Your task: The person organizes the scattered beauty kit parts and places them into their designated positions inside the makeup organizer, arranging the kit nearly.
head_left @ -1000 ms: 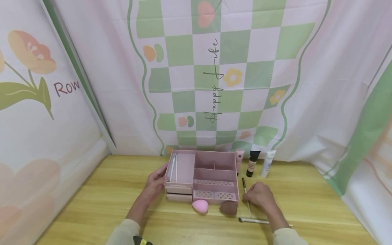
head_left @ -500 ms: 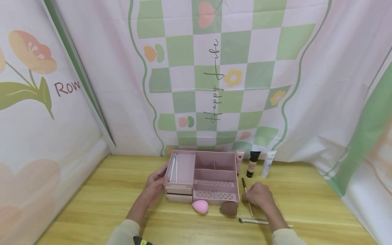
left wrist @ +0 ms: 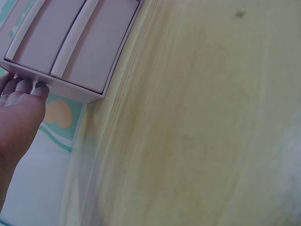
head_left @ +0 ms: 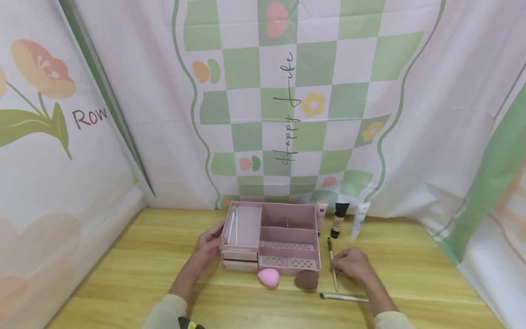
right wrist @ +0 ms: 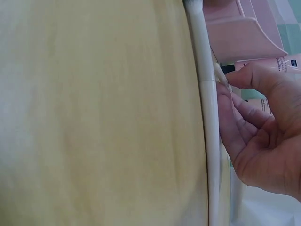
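My left hand (head_left: 207, 249) rests against the left side of a pink makeup organizer (head_left: 249, 226), thumb near its front top edge. In the left wrist view the fingers (left wrist: 24, 86) lie along the organizer's side wall, beside two drawer fronts. To the right of the organizer, my right hand (head_left: 352, 264) pinches a slim makeup brush (head_left: 331, 250) between thumb and fingers, its dark end pointing away from me. A second, pale-handled makeup brush (head_left: 344, 298) lies crosswise on the table nearer to me. The right wrist view shows this brush (right wrist: 207, 94) in front of the pinching fingers.
A pink sponge (head_left: 269, 277) and a brown sponge (head_left: 306, 279) sit before the organizer. Pink (head_left: 322, 214), black-and-beige (head_left: 339, 220) and white (head_left: 359, 221) tubes stand to its right. Two thin pale sticks (head_left: 233, 226) lie in its upper left compartment. A printed curtain (head_left: 312, 137) hangs behind the table.
My right hand has shifted slightly right with the slim makeup brush, whose dark end now lies a little farther right. The left hand and the organizer have stayed put.
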{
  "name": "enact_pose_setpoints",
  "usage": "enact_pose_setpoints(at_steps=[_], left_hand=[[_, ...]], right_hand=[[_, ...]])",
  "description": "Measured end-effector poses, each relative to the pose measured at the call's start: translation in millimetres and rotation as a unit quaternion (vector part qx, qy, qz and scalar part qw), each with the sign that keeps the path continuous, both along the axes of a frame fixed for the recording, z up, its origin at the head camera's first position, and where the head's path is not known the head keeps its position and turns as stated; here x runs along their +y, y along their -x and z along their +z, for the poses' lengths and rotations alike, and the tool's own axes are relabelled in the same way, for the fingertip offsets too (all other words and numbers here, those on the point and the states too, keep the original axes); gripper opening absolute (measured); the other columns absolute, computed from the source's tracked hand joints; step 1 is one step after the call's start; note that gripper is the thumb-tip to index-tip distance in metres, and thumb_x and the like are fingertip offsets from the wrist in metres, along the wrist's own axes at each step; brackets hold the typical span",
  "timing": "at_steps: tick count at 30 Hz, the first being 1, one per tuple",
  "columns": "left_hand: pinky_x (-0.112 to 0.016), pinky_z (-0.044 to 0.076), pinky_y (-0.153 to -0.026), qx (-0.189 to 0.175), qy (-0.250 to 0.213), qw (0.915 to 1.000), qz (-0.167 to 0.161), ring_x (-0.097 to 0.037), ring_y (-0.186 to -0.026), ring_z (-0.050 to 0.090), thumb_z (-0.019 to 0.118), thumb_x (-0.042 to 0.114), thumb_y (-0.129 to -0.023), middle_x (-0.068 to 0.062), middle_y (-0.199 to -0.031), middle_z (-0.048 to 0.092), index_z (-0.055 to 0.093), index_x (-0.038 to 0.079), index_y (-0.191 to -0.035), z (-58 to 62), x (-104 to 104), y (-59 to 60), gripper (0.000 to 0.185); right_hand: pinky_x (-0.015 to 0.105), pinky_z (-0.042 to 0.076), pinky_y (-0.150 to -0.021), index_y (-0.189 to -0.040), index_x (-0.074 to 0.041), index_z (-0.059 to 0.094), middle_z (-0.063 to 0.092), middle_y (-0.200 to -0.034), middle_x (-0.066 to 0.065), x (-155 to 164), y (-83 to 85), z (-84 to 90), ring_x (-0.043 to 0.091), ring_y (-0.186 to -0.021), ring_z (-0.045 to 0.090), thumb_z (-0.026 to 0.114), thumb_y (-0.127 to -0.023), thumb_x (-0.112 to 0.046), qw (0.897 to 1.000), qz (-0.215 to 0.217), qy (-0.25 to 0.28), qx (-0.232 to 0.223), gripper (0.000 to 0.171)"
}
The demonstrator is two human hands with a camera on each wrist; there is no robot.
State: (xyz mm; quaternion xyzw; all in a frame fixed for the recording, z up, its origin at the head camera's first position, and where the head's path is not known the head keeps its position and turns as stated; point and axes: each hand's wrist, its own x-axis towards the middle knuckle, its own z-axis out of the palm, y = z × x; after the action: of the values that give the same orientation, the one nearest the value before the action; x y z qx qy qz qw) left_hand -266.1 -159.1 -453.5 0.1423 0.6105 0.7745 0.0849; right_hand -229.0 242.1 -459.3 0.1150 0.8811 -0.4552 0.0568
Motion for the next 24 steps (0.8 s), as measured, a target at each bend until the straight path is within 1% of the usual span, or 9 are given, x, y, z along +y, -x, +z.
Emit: enact_pose_setpoints(at_steps=[3,9,11,15,20,22,24], left_hand=[[-0.032,0.026,-0.12,0.003,0.0,1.0,-0.005,-0.033,-0.152,0.014,0.047,-0.003,-0.088,-0.018,-0.165,0.011,0.018,-0.002,-0.153,-1.1,-0.3,0.8,0.071],[-0.032,0.025,-0.121,0.011,0.005,0.9998,-0.014,-0.033,-0.152,0.013,0.047,-0.002,-0.088,-0.018,-0.165,0.009,0.017,-0.001,-0.153,-2.1,-1.3,2.0,0.071],[-0.033,0.024,-0.121,0.011,0.006,0.9999,-0.012,-0.034,-0.152,0.013,0.047,-0.002,-0.088,-0.018,-0.165,0.009,0.017,-0.001,-0.153,-2.1,-1.4,2.0,0.071],[-0.031,0.026,-0.119,0.014,0.005,0.9999,-0.008,-0.036,-0.152,0.013,0.048,-0.002,-0.088,-0.019,-0.165,0.01,0.018,-0.002,-0.153,-1.6,-1.2,1.4,0.071],[-0.027,0.031,-0.117,0.015,0.006,0.9999,-0.005,-0.038,-0.151,0.013,0.049,-0.002,-0.088,-0.02,-0.164,0.01,0.019,-0.002,-0.152,-1.9,-1.2,1.5,0.071],[-0.027,0.031,-0.117,0.014,0.003,0.9999,-0.007,-0.038,-0.151,0.012,0.049,-0.002,-0.088,-0.02,-0.164,0.01,0.018,-0.003,-0.152,-2.2,-1.5,1.9,0.071],[-0.027,0.03,-0.118,0.012,0.001,0.9999,-0.01,-0.038,-0.151,0.012,0.049,-0.002,-0.088,-0.02,-0.164,0.01,0.018,-0.002,-0.152,-2.0,-1.7,2.0,0.071]], right_hand=[[0.024,0.06,-0.06,-0.099,0.01,0.068,0.072,-0.076,0.009,2.3,0.2,-0.6,0.013,-0.065,0.064,0.07,-0.075,-0.007,1.0,0.008,0.016,0.001,0.03],[0.025,0.063,-0.067,-0.106,0.018,0.063,0.072,-0.082,0.011,6.6,-1.0,-1.6,0.012,-0.07,0.065,0.065,-0.078,-0.002,0.996,0.039,0.081,-0.004,0.035],[0.025,0.063,-0.068,-0.108,0.019,0.062,0.072,-0.084,0.011,8.1,-0.8,-2.5,0.011,-0.071,0.065,0.064,-0.079,-0.002,0.994,0.046,0.095,-0.007,0.036],[0.025,0.063,-0.069,-0.111,0.02,0.06,0.072,-0.086,0.011,9.9,-0.7,-3.5,0.011,-0.072,0.065,0.064,-0.08,-0.002,0.993,0.055,0.109,-0.008,0.038],[0.023,0.063,-0.069,-0.114,0.021,0.058,0.071,-0.085,0.009,10.7,-1.6,-4.1,0.011,-0.072,0.065,0.064,-0.082,-0.002,0.99,0.065,0.124,-0.008,0.04],[0.023,0.063,-0.069,-0.115,0.022,0.056,0.072,-0.087,0.009,10.6,-2.5,-3.5,0.01,-0.072,0.065,0.064,-0.082,-0.002,0.989,0.071,0.128,-0.008,0.041],[0.024,0.063,-0.07,-0.117,0.021,0.056,0.072,-0.09,0.011,9.9,-3.1,-1.8,0.011,-0.073,0.066,0.065,-0.082,-0.002,0.989,0.067,0.134,-0.011,0.043]])
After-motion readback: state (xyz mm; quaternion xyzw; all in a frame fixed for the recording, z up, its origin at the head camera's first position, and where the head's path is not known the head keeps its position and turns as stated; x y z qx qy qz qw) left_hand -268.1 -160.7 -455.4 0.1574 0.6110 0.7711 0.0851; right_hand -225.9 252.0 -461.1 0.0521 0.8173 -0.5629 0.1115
